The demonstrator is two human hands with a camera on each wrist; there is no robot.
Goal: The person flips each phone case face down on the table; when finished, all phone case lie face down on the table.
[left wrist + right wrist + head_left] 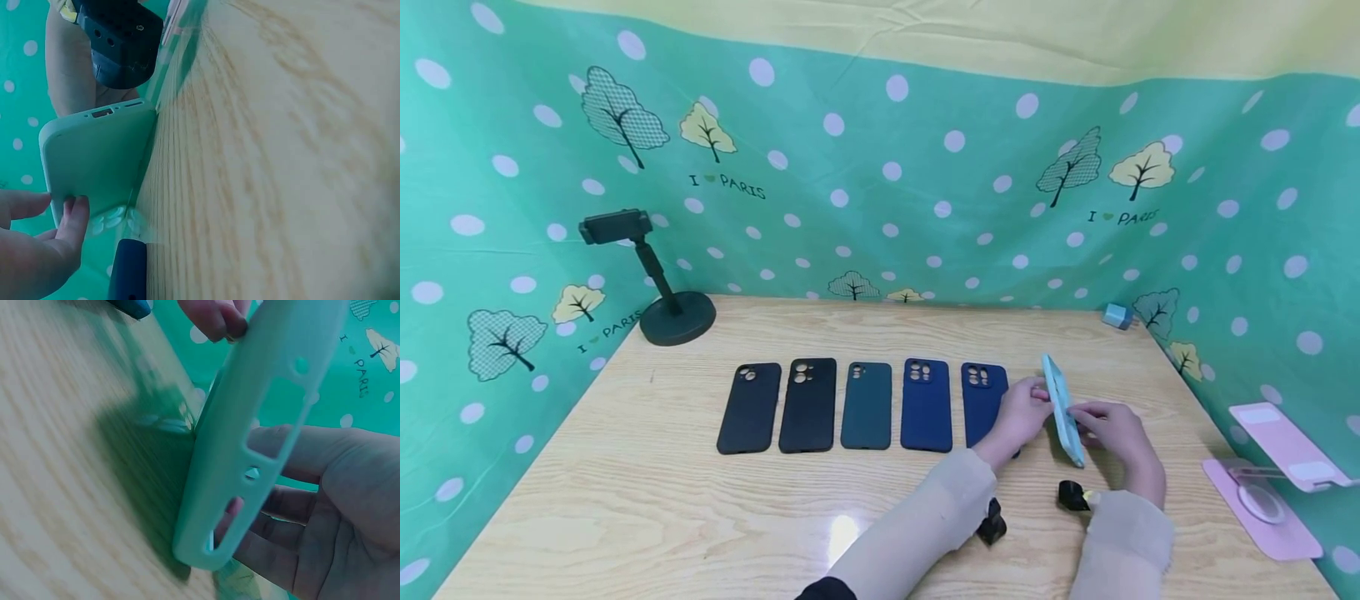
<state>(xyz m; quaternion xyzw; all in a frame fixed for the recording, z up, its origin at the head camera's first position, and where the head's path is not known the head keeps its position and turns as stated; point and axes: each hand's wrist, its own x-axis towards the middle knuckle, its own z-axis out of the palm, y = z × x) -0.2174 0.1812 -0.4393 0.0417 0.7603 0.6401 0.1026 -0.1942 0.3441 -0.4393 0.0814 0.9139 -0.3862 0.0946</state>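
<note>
Between both hands, a pale mint phone case stands tilted up on its edge, right at the tabletop. The left hand pinches its far left side, with thumb and fingertips at the rim in the left wrist view. From the right, the right hand holds the case, its fingers around the open side and partly seen through the side cutouts. A blue phone case lies flat just left of the left hand, which partly covers it.
Left of it, another blue case, a dark teal case and two black cases lie in a row. A black phone stand is back left, a pink stand front right, a light blue charger back right.
</note>
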